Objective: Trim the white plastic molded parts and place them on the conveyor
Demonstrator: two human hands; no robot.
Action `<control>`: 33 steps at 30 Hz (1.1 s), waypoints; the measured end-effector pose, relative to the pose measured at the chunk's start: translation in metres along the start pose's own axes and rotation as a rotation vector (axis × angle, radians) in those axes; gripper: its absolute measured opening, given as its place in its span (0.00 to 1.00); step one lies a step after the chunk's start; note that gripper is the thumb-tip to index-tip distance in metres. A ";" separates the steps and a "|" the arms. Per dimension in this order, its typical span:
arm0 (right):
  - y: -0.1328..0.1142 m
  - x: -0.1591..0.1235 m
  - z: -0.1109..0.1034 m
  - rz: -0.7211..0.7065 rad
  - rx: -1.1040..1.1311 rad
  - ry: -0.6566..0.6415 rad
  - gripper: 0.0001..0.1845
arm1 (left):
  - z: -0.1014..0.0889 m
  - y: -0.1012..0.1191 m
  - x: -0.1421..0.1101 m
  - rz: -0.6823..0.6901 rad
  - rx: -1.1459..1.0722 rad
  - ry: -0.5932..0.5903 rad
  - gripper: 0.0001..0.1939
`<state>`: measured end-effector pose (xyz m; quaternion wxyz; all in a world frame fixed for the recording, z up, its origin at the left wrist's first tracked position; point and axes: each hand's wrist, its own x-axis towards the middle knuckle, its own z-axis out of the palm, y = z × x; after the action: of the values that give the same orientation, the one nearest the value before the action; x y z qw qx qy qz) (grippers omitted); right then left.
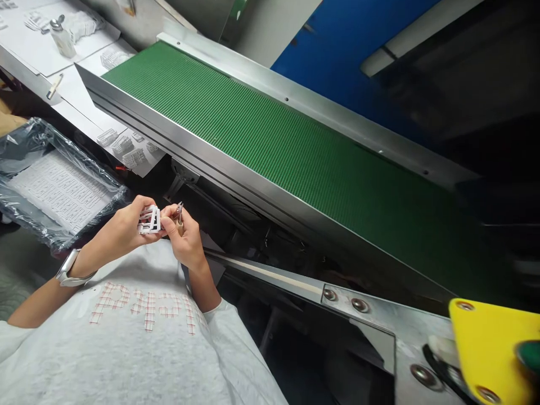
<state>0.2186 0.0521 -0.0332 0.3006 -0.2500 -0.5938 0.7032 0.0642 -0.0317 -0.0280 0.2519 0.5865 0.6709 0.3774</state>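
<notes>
My left hand [124, 228] is closed around a small white plastic part [149, 220], held close above my grey shirt. My right hand [185, 239] is closed on a small metal cutting tool [179, 212] whose tip touches the white part. A watch sits on my left wrist. Both hands meet just in front of the conveyor's steel frame.
A green conveyor belt [295, 146] with steel side rails runs diagonally past me. At the left a plastic-lined tray [54, 191] holds rows of white parts. More white parts [122, 145] lie on a white table with a small bottle [61, 36]. A yellow plate [485, 349] sits at the lower right.
</notes>
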 end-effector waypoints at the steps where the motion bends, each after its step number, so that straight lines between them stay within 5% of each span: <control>1: 0.001 -0.001 0.000 0.008 0.022 -0.019 0.18 | -0.001 -0.002 -0.001 -0.015 0.001 0.012 0.21; 11: 0.002 -0.005 -0.008 0.002 0.069 -0.084 0.20 | -0.006 0.003 0.003 -0.056 -0.072 -0.027 0.24; 19: -0.001 0.000 -0.011 -0.198 -0.041 0.093 0.11 | -0.006 -0.006 0.005 -0.005 0.007 -0.023 0.24; 33: 0.016 0.004 0.005 -0.198 -0.096 0.175 0.05 | 0.000 -0.002 0.011 -0.061 0.037 -0.023 0.19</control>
<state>0.2107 0.0498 -0.0483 0.4068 -0.2648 -0.6200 0.6165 0.0606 -0.0209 -0.0283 0.2600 0.5746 0.6926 0.3501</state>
